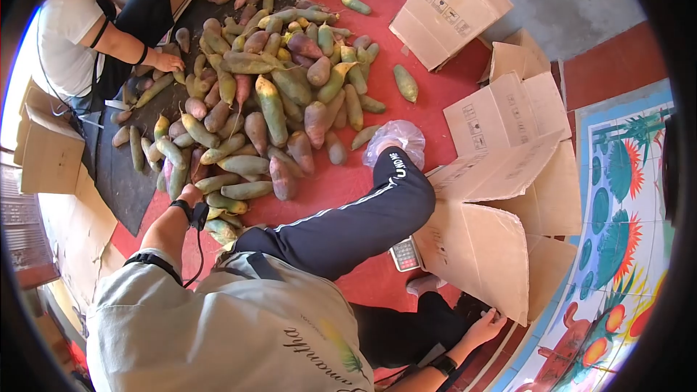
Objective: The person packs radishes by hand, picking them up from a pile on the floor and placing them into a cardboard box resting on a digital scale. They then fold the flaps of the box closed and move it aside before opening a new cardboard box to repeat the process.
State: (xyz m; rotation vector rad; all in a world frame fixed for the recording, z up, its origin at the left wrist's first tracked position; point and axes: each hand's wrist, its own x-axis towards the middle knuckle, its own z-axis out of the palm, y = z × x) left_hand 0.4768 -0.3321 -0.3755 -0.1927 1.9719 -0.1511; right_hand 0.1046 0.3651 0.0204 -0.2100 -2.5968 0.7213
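My left hand (pixel 190 195) is at the near left edge of a big heap of green and reddish radishes (pixel 272 109). Its fingers look curled and are mostly hidden, against a dark red radish (pixel 198 165) and a green one (pixel 178 180); what they grip cannot be made out. Over on the right, my right hand (pixel 488 325) pinches the lower edge of a flap of an open cardboard box (pixel 483 254). That box stands beside my bent leg. A clear plastic bag (pixel 404 139) lies around my foot near the heap.
Another person (pixel 76 40) sits at upper left, one hand (pixel 168 60) on the radishes. More cardboard boxes stand upper right (pixel 450 11), right (pixel 508 112) and left (pixel 51 149). A small keypad device (pixel 404 255) sits by my leg. Painted tiles (pixel 610 232) border the right side.
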